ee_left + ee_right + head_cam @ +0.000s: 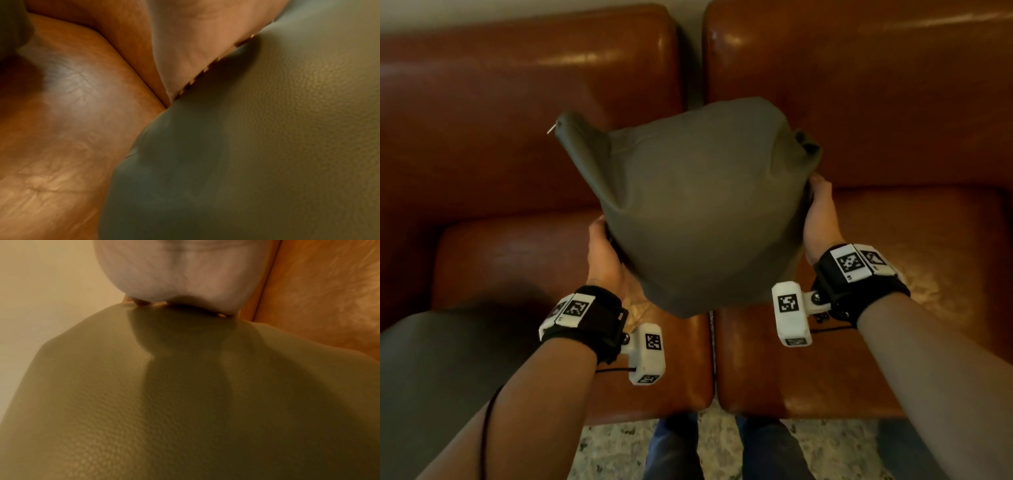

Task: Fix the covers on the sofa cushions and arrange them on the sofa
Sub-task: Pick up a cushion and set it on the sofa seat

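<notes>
Brown leather sofa (859,102) fills the background, nothing arranged on its backrests yet, so I'd call this roughly midway on this cushion. Fingers of both hands wrap the sides of the olive cushion (698,205), held up over the seats. One cover corner (566,128) sticks out floppy, so the insert probably isn't seated; zip side is hard to see. Left hand (604,253) grips lower, right hand (820,219) higher, both forearms reaching forward.

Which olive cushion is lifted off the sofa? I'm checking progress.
The olive-green leatherette cushion held between the left hand and right hand; the other olive cushion rests at lower left.
</notes>
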`<move>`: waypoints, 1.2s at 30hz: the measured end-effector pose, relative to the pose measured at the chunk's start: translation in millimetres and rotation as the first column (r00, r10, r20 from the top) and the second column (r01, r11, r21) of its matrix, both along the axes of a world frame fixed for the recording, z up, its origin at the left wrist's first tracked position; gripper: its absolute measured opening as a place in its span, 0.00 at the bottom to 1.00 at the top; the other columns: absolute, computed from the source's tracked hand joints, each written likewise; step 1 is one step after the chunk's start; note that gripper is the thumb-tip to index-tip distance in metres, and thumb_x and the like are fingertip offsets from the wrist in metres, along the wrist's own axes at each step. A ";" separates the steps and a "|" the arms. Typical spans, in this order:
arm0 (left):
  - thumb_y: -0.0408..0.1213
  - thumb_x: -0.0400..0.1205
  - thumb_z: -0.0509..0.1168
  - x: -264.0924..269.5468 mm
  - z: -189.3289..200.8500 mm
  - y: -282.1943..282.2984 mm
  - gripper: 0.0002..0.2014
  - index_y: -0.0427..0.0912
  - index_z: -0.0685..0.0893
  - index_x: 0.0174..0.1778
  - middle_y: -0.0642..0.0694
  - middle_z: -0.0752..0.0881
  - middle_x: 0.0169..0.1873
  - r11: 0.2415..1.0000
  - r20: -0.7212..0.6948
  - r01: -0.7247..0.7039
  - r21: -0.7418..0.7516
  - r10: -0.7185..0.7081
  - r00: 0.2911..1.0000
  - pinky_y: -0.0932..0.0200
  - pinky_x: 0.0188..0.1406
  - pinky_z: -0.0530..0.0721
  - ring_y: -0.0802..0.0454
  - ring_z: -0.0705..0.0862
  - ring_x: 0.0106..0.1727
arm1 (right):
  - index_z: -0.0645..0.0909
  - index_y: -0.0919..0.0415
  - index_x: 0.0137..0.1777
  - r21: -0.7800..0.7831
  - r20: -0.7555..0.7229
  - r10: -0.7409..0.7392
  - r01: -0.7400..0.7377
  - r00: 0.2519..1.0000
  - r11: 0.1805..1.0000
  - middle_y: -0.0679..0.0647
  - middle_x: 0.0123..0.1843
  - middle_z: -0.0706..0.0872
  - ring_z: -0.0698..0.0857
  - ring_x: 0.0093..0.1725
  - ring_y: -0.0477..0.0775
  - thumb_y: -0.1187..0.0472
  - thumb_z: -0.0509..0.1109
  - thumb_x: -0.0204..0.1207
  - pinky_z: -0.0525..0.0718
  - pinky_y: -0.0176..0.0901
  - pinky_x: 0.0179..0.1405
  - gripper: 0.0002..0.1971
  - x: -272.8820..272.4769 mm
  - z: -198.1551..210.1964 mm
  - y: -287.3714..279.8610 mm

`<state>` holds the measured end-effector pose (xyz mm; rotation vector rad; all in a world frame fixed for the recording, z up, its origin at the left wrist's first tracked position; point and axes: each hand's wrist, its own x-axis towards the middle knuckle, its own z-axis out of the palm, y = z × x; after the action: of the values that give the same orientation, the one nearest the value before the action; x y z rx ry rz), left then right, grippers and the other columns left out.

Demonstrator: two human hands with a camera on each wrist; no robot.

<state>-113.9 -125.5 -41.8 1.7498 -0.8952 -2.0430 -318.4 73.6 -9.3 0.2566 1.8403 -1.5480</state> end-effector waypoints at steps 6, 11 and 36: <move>0.64 0.61 0.67 -4.3 -13.6 -18.3 0.35 0.51 0.88 0.61 0.47 0.89 0.58 1.000 0.089 -0.019 -0.022 0.021 0.996 0.49 0.58 0.82 0.44 0.85 0.63 | 0.72 0.39 0.73 0.020 -0.054 0.029 -0.028 0.998 0.999 0.44 0.68 0.80 0.77 0.68 0.50 0.37 0.55 0.77 0.71 0.57 0.72 0.24 -3.0 -6.4 -8.6; 0.64 0.72 0.60 4.3 -4.0 2.5 0.30 0.48 0.87 0.62 0.46 0.90 0.55 0.998 0.081 -0.057 -0.023 0.059 0.995 0.51 0.51 0.84 0.45 0.86 0.60 | 0.70 0.36 0.74 0.074 -0.118 0.184 -0.177 0.976 0.981 0.43 0.71 0.78 0.75 0.71 0.51 0.35 0.53 0.74 0.69 0.61 0.75 0.28 0.8 -0.6 -15.3; 0.64 0.79 0.57 -63.3 35.9 -6.5 0.37 0.51 0.62 0.83 0.48 0.68 0.79 0.343 0.651 0.745 -0.573 -0.362 0.667 0.41 0.79 0.66 0.47 0.67 0.79 | 0.63 0.54 0.82 0.374 -0.425 0.004 0.172 0.905 0.911 0.56 0.81 0.67 0.67 0.80 0.57 0.45 0.60 0.83 0.66 0.55 0.79 0.29 40.8 -29.3 3.2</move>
<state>-177.1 -132.0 -5.9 1.3569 -2.4355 -1.0353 -277.5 76.8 -38.6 0.2056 2.5247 -1.3338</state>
